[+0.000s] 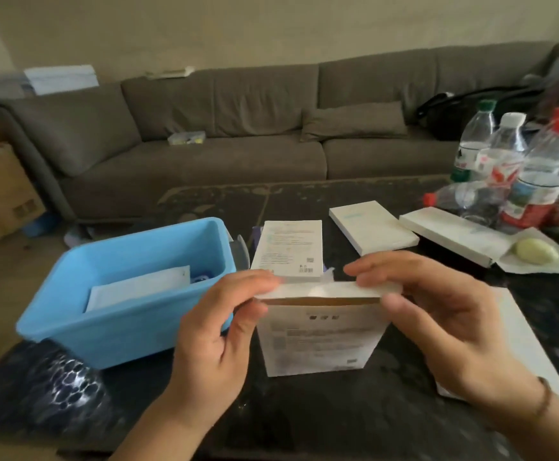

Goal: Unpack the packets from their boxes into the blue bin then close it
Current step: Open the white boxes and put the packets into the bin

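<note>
Behind the dark patterned bench (304,410) runs one long grey sofa (205,128), filling the upper half of the frame, with one matching cushion (353,119) on its seat. At centre left on the bench stands the one blue bin (121,331), open, no lid visible beside it; inside lies at least one white packet (138,289), so unpacking looks begun but not finished, and closing is still to come.

At lower centre one white box (321,337) stands upright. The left hand (215,334) pinches the left end of its top flap and the right hand (438,314) pinches the right end, so I judge this box is just being opened.

Three more flat white boxes lie beyond: one (288,251) directly behind the held box, one (371,229) right of centre, and one (451,236) further right with its end flap open. That makes four boxes counted, with at least three apparently still to empty.

At the upper right stand roughly five clear water bottles (544,168), one lying down; the cluster overlaps, so the count is unsure. One pale oval lump (536,250) rests on the open flap.
</note>
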A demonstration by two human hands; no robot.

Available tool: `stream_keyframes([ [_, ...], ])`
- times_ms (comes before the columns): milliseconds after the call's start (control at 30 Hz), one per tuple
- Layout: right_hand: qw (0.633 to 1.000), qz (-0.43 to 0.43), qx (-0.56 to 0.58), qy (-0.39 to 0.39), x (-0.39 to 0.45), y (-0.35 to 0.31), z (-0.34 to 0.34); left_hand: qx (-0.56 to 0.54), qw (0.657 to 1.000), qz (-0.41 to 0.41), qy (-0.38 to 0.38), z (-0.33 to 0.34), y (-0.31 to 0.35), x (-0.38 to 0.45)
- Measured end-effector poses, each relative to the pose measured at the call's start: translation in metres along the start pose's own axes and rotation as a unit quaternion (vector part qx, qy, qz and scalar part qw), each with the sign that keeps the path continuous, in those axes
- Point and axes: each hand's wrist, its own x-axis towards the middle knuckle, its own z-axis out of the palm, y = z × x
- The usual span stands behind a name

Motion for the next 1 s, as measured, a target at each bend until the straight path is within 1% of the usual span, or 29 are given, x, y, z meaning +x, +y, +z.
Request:
stream_keyframes([
  [33,1.000,0.003,0.013,-0.006,0.002,0.000,0.002,-0.004,1.000,0.007,0.001,0.001,-0.003,0.001],
  [167,0.999,0.030,0.021,0.006,0.009,0.008,0.010,-0.040,0.998,-0.017,0.035,0.008,-0.007,0.001],
  [300,0.999,0.030,0.032,0.024,0.013,0.014,0.014,-0.030,0.997,-0.045,0.049,0.012,-0.002,0.004],
  [467,0.998,0.049,0.048,-0.005,0.022,0.014,0.013,-0.012,0.997,-0.059,0.041,0.013,-0.004,0.008],
  [567,0.997,0.057,0.043,-0.010,0.024,0.015,0.013,-0.004,0.996,-0.080,0.043,0.014,-0.002,0.009],
  [667,0.999,0.039,0.025,-0.012,0.023,0.014,0.015,-0.019,0.994,-0.098,0.047,0.016,0.000,0.009],
  [733,1.000,0.015,-0.004,-0.017,0.021,0.013,0.016,-0.028,0.994,-0.096,0.046,0.017,0.000,0.009],
  [800,0.998,-0.018,-0.055,-0.019,0.021,0.014,0.016,-0.026,0.995,-0.086,0.041,0.017,-0.002,0.009],
  [900,0.985,-0.079,-0.152,-0.031,0.024,0.015,0.015,-0.053,0.996,-0.068,0.018,0.015,-0.007,0.008],
  [1000,0.972,-0.116,-0.202,-0.043,0.024,0.015,0.017,-0.073,0.996,-0.049,-0.012,0.011,-0.012,0.008],
])
